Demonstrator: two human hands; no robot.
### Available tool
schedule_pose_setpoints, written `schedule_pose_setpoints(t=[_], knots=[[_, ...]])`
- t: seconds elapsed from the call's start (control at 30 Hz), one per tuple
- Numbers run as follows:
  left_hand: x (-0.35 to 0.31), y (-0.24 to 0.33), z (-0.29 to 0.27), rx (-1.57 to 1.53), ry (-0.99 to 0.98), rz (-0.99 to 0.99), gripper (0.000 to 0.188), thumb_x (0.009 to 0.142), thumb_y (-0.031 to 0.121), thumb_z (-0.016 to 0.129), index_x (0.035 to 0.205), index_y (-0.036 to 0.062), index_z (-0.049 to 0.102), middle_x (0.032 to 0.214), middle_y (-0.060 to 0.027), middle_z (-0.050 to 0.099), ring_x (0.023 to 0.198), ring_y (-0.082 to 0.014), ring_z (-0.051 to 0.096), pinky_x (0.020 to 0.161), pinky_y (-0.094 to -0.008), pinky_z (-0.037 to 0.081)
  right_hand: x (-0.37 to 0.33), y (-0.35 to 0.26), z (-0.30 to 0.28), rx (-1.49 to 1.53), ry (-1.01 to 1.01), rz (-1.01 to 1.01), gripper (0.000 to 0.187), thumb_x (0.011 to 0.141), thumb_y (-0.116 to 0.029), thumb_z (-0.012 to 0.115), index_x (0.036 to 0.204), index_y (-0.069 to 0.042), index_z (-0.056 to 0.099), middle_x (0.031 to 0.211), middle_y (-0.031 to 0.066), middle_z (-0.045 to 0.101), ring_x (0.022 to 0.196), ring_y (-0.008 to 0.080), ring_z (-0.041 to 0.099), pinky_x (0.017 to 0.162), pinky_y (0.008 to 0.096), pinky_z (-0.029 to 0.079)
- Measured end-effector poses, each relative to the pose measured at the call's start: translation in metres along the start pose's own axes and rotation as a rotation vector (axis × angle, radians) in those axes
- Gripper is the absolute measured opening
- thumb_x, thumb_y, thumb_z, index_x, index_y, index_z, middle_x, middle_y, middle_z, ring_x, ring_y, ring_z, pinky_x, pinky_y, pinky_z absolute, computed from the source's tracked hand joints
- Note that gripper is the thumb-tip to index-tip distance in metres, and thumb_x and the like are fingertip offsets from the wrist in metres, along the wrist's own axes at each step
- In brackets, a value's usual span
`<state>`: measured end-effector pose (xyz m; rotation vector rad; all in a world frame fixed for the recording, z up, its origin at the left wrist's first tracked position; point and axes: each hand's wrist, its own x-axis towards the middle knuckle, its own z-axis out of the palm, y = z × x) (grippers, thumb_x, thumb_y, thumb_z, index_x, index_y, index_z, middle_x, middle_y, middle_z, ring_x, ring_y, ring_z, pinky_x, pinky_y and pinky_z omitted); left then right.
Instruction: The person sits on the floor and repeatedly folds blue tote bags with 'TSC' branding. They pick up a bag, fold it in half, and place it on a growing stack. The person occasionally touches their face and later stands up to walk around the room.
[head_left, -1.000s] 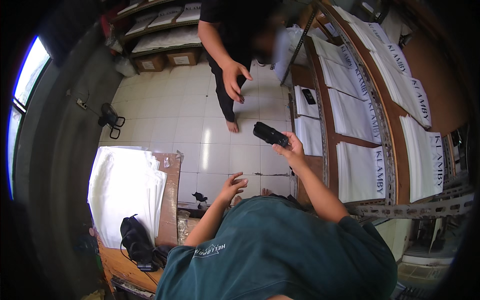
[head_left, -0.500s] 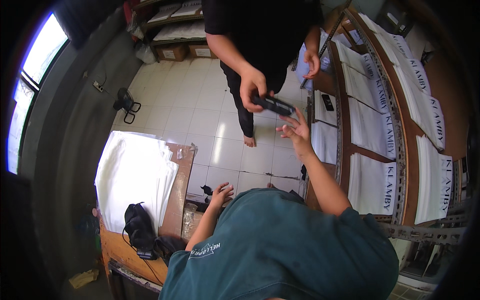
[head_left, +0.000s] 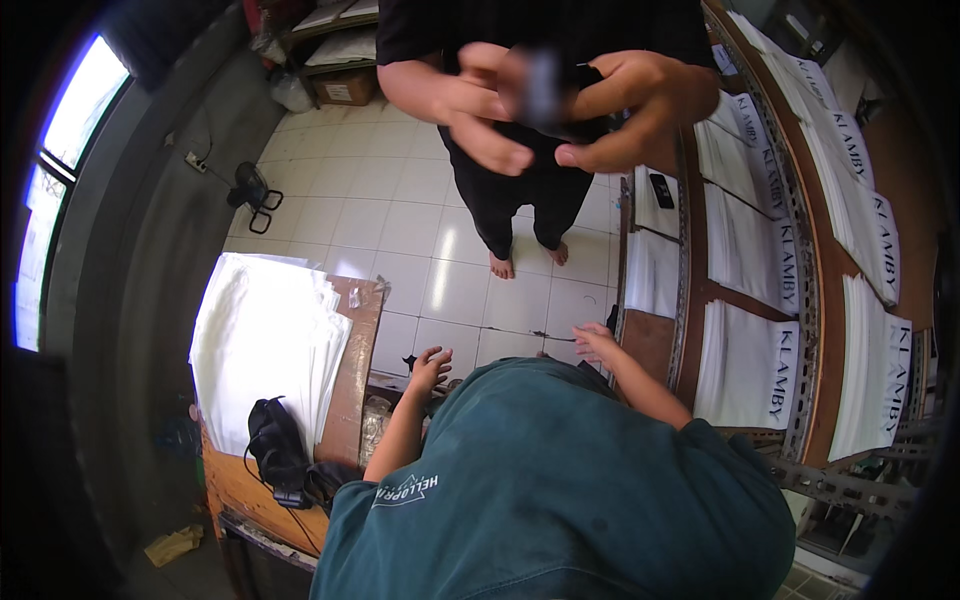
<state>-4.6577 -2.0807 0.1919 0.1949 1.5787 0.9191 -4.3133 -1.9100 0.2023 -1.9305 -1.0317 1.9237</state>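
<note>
My left hand (head_left: 431, 370) hovers by the inner edge of the table, its fingers apart and nothing in it. On the other side of my body, my right hand (head_left: 597, 343) is also empty, fingers stretched out, close to the lower shelf. Facing me, a person in black raises both hands (head_left: 625, 100) toward the camera. Between those hands is a small dark object (head_left: 545, 90), too blurred to name. Neither of my hands touches it.
A wooden table (head_left: 235, 480) at left bears a stack of white sheets (head_left: 265, 340) and a black strapped bag (head_left: 275, 440). Metal racks at right hold stacks of white printed packages (head_left: 745, 360). A small black fan (head_left: 253, 195) stands by the wall on the tiled floor (head_left: 400, 220).
The person has come closer and lifted the dark object up toward the camera, now with both hands. My right hand has drawn back and down from it. My left hand has barely moved.
</note>
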Motion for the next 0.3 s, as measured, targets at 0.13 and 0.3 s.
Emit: schedule_pose_setpoints(t=[0.13,0.3], knots=[[0.003,0.005,0.011,0.068,-0.021,-0.035,0.067,0.074,0.036,0.069,0.125,0.0047,0.039,0.110,-0.0136,0.056,0.101,-0.0256,0.055,0.086,-0.0397,0.042,0.090,0.098,-0.065,-0.136,0.195,-0.122,0.040,0.080,-0.029,0.060,0.114,-0.011,0.050,0.093,0.0097,0.060,0.076,0.0191,0.060,0.055,0.0292,0.046],[0.004,-0.006,0.005,0.068,-0.003,-0.047,0.066,0.074,0.034,0.069,0.125,0.0042,0.039,0.112,-0.0144,0.055,0.102,-0.0264,0.054,0.086,-0.0401,0.042,0.054,0.060,-0.072,-0.274,0.192,-0.094,0.043,0.077,-0.029,0.061,0.115,-0.011,0.049,0.088,0.0081,0.060,0.063,0.0158,0.057,0.042,0.0253,0.041]])
